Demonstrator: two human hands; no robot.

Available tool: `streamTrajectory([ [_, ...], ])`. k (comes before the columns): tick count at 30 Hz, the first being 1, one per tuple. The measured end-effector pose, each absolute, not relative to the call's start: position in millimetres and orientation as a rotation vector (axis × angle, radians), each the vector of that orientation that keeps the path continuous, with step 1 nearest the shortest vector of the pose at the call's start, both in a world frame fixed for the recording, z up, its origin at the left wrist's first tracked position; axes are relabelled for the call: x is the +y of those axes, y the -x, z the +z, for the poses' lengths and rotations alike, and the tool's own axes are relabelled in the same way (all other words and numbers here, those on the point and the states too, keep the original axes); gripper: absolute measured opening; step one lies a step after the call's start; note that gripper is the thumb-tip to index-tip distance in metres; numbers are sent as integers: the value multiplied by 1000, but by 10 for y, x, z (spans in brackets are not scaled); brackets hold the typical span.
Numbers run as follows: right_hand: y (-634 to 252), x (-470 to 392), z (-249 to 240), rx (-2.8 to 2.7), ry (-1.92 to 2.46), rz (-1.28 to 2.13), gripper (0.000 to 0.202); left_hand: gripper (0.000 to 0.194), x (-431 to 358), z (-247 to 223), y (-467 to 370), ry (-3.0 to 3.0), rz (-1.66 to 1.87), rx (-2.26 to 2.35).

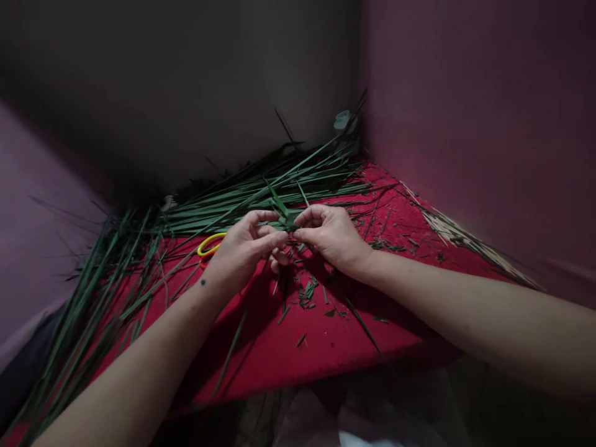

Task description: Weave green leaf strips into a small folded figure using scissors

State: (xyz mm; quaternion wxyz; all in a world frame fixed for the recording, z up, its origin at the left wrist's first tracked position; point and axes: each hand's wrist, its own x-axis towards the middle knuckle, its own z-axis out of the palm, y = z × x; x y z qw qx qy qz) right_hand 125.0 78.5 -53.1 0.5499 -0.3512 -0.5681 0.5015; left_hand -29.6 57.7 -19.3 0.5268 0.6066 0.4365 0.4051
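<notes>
Between my two hands, over the middle of the red-covered table (270, 360), is a small piece of folded green leaf strips (285, 216). My left hand (249, 243) pinches it from the left, with thumb and fingers closed. From the other side my right hand (331, 236) grips it between thumb and forefinger. Loose strip ends stick up above the fingers, and long ones trail down toward the table's front edge. Fingertips hide part of the folded piece, so its full shape does not show.
Long green leaves (218, 205) lie heaped along the back and down the left side. Scissors with a yellow handle (208, 244) rest left of my left hand. Cut leaf bits (307, 292) litter the cloth. Thin pale sticks (465, 239) line the right edge by the wall.
</notes>
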Motion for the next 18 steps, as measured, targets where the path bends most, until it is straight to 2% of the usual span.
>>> streamTrajectory([
  [5,-1207,760,-593,-1506,838,984,10,22,549,-224,214,-1455,1056,1095],
  [9,-1209,763,-599,-1462,845,1097,10,15,521,-263,189,-1524,1168,1105],
  [13,-1214,773,-590,-1425,849,1174,12,20,522,-292,187,-1502,1169,1155],
  [18,-1216,742,-589,-1522,881,988,9,33,567,-287,194,-1513,1203,1111],
])
